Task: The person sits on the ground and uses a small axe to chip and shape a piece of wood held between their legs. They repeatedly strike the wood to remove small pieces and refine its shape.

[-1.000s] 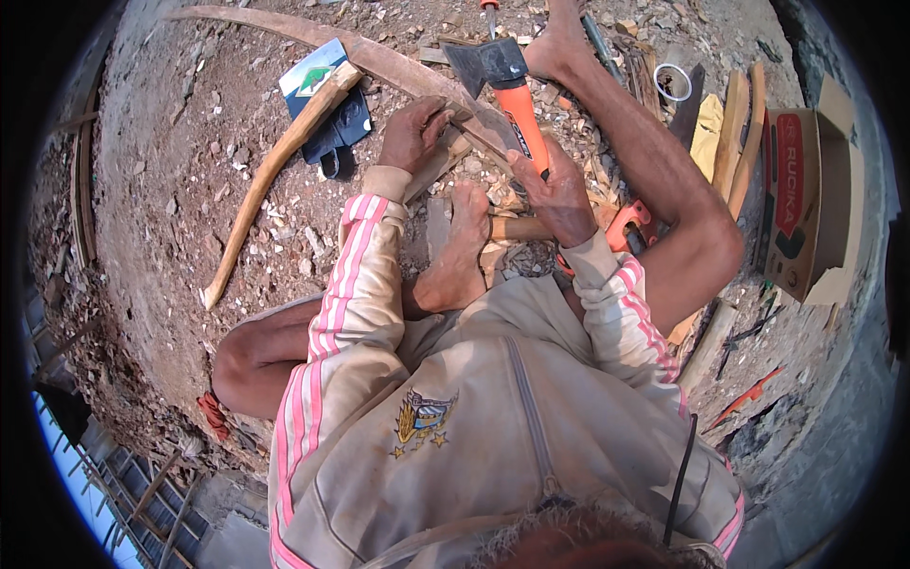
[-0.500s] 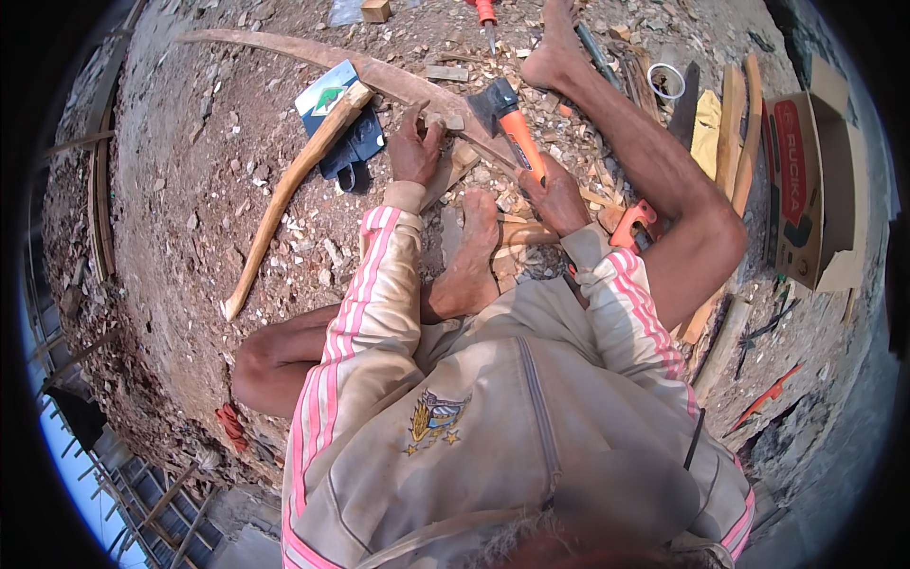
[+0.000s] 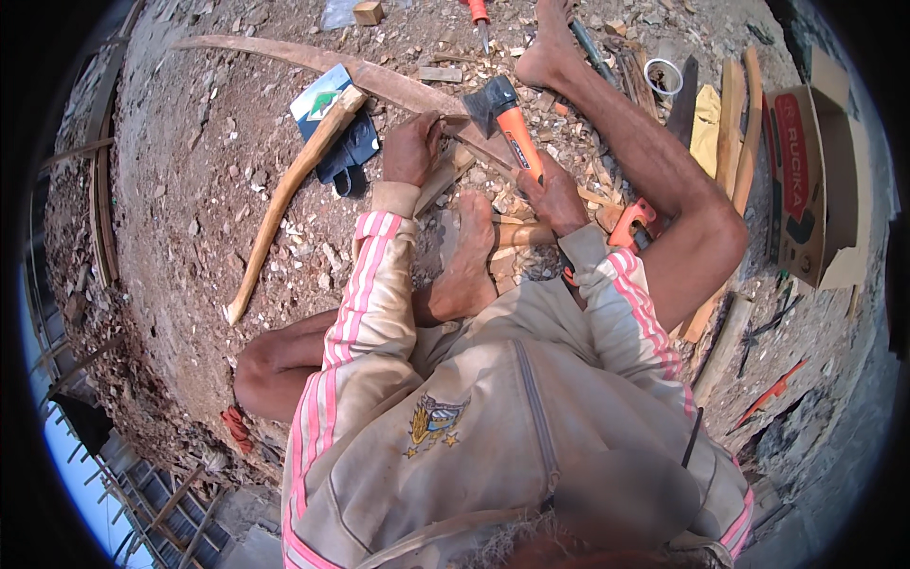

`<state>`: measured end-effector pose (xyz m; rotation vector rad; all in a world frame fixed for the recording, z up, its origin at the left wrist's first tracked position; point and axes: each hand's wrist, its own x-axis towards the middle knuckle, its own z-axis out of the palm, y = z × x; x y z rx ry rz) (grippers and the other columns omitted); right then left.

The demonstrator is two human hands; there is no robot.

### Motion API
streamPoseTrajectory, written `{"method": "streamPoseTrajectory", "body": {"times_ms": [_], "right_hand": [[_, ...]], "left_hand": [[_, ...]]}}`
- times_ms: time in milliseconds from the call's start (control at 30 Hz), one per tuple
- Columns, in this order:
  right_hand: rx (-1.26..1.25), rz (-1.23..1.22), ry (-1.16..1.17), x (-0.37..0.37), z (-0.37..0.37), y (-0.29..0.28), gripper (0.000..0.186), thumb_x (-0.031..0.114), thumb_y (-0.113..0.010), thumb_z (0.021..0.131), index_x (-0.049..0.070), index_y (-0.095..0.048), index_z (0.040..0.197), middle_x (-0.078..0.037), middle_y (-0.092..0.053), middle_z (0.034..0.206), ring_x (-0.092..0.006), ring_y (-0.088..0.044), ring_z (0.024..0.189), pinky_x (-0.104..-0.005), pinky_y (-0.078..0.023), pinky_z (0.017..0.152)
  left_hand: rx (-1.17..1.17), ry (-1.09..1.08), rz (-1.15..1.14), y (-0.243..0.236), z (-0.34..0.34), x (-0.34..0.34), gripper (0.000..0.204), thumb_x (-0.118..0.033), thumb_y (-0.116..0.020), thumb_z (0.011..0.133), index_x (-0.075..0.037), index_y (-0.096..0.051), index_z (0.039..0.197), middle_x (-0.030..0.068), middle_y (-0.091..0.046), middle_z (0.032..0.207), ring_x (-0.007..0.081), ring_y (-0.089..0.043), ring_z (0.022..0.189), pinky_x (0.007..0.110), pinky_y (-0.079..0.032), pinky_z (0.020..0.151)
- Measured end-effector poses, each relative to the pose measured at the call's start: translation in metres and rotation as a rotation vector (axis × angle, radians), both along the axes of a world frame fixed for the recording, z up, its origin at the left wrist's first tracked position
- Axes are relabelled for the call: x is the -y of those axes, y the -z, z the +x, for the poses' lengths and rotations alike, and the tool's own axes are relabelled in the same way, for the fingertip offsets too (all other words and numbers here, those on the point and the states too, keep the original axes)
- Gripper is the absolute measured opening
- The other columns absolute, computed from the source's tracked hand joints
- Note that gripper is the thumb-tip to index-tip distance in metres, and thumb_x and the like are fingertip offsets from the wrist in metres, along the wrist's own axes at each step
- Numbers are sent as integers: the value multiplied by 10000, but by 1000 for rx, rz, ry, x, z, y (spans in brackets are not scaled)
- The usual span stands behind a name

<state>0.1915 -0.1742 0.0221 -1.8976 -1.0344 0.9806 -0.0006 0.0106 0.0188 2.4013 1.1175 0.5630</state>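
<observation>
My right hand (image 3: 555, 197) is wrapped round the orange handle of a hatchet (image 3: 517, 142). Its dark head lies over the right part of a long reddish-brown plank (image 3: 379, 81). Left of the hatchet, my left hand (image 3: 411, 150) is closed at the plank's near edge, thumb and fingers pressed together. Whatever those fingers hold, if anything, is too small or hidden to make out. Between my feet lies a short wooden block (image 3: 523, 234), and another wood piece (image 3: 444, 177) slants below my left hand.
A curved wooden handle (image 3: 284, 204) lies at left across a blue-and-white packet (image 3: 327, 100). An orange tool (image 3: 633, 226) sits by my right knee. An open cardboard box (image 3: 820, 180), wood strips (image 3: 730, 128) and a white ring-shaped cup (image 3: 664, 76) are at right. Wood chips litter the ground.
My left hand has drawn its fingers together from a looser spread and turned slightly, staying by the plank. The right hand and the hatchet have barely moved.
</observation>
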Motion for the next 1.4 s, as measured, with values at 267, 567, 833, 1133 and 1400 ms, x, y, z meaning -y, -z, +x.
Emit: {"method": "streamPoseTrajectory", "body": {"times_ms": [267,567,833,1133,1400], "right_hand": [[116,221,37,-20,-16,-78,301,208,-645,963,17,-508,1152,-265,-628,740,-494,-647,739,-529,-472,607],[95,66,-62,-26,-14,-65,279,220,-637,972,24,-505,1121,-242,-636,710,-474,-653,694,-530,-470,585],[155,82,-61,-34,-14,-47,341,324,-630,985,13,-530,1083,-237,-637,712,-479,-651,701,-545,-476,615],[108,188,-6,-25,-17,-75,286,241,-627,999,-6,-526,1100,-243,-600,679,-480,-642,672,-516,-453,563],[89,-20,3,-21,-8,-20,344,332,-633,977,16,-572,1098,-257,-639,747,-484,-647,718,-525,-486,632]], "left_hand": [[-155,35,35,-8,10,-7,196,-220,-632,955,-57,-701,1040,210,-696,877,416,-677,804,491,-538,711],[-68,65,34,-11,19,-6,176,-232,-617,959,-72,-686,985,189,-694,866,409,-675,789,486,-537,687],[-81,36,51,-2,23,-5,169,-238,-620,955,-76,-669,955,192,-677,833,409,-670,760,493,-531,661],[-2,62,63,-4,25,1,197,-244,-609,954,-53,-633,910,183,-670,842,409,-671,760,494,-542,674],[-84,41,40,-1,24,3,135,-191,-640,951,-61,-670,975,185,-680,845,402,-671,773,466,-541,674]]}}
